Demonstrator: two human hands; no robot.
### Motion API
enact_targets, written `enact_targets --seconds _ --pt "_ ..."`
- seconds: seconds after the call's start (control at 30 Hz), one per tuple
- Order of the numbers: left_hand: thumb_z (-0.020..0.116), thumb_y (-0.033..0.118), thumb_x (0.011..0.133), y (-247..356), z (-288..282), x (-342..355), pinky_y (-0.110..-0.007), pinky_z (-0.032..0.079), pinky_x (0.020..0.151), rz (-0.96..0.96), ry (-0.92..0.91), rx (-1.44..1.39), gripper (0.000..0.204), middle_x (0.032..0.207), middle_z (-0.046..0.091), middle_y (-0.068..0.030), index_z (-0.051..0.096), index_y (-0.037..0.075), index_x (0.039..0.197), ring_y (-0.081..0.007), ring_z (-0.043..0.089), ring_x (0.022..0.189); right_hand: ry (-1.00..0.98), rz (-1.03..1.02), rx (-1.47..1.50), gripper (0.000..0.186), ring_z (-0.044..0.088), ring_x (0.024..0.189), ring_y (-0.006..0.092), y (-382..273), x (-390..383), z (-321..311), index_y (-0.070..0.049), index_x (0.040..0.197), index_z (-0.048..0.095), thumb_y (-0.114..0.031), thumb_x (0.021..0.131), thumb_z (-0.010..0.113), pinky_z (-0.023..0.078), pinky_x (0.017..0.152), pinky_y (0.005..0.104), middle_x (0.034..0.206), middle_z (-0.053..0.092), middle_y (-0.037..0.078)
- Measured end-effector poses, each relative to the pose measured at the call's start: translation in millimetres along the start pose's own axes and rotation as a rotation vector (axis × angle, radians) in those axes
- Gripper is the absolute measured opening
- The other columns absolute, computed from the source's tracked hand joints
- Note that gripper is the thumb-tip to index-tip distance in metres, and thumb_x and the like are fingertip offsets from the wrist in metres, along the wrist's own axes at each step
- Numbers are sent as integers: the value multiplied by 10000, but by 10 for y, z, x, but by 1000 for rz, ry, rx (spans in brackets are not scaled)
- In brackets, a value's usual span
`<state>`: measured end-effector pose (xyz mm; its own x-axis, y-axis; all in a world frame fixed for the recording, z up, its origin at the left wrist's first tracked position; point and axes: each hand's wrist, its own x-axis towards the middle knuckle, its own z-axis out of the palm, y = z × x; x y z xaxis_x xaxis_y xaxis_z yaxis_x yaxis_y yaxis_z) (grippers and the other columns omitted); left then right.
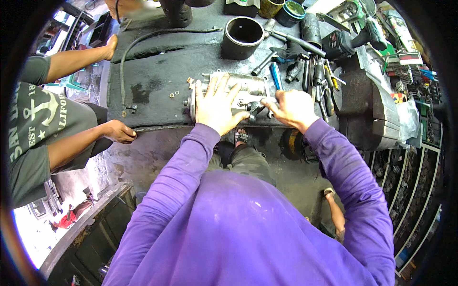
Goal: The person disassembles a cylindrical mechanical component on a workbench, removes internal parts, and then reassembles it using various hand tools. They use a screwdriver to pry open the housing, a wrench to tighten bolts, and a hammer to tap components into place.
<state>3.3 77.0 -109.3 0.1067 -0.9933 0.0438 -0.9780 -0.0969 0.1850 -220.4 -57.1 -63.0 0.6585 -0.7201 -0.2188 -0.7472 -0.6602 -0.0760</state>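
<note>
My left hand [217, 106] lies flat with its fingers spread, pressing on a silvery cylindrical metal housing [254, 85] that rests on its side near the bench's front edge. Part of the housing is hidden under that hand. To its right, my right hand [295, 110] is closed around a metal wrench [255, 98]. The wrench's far end sits against a fitting on the housing's near side. Just beyond my right hand lies a blue-handled tool [275, 75]. A few small nuts or rings [174, 94] lie left of the housing.
A black open cylinder [243, 35] stands behind the housing, with a hose [157, 34] curving leftward. Hand tools [317, 71], a cordless impact driver [353, 42] and a black plastic cover [369, 107] crowd the right. At left, another person's hands [119, 132] touch the dark bench [152, 107].
</note>
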Motion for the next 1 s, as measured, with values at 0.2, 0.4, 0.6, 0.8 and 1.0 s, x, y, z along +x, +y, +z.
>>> enact_targets --seconds 0.2,0.4,0.6,0.8,1.0 --pt "813 674 823 20 -69 -22 -713 51 1329 4 19 -26 910 1729 439 -130 581 258 1598 -321 330 1640 157 267 45 446 777 794 434 525 140 439 -44 970 689 -451 1106 567 608 748 538 817 757 262" --pt "847 624 799 47 -123 23 -680 77 1343 -11 -6 -24 911 1717 449 -147 593 242 1586 -343 342 1628 503 33 98 564 605 1236 391 390 27 671 -75 1400 654 -268 900 829 469 1037 532 1316 633 181" --pt "851 638 780 66 -153 22 -680 93 1339 -3 10 -11 921 1708 457 -144 599 259 1581 -363 347 1618 329 -563 281 611 546 1342 350 -58 -131 406 -182 1371 707 -294 802 899 416 1098 523 1408 636 77" --pt "780 535 912 -38 -161 -9 -687 76 1335 1 -22 -155 877 1729 433 -166 515 113 1633 -377 354 1625 360 -403 603 335 651 1087 349 -203 -8 541 -94 1147 795 -236 858 884 540 934 456 1095 757 92" --pt "813 197 923 -264 -545 -214 -464 409 1267 -51 202 -650 764 1621 514 -244 507 25 1600 -417 485 1523 376 -211 474 324 669 1006 339 -451 -1 413 -74 1097 808 -294 869 879 563 892 437 1018 777 83"
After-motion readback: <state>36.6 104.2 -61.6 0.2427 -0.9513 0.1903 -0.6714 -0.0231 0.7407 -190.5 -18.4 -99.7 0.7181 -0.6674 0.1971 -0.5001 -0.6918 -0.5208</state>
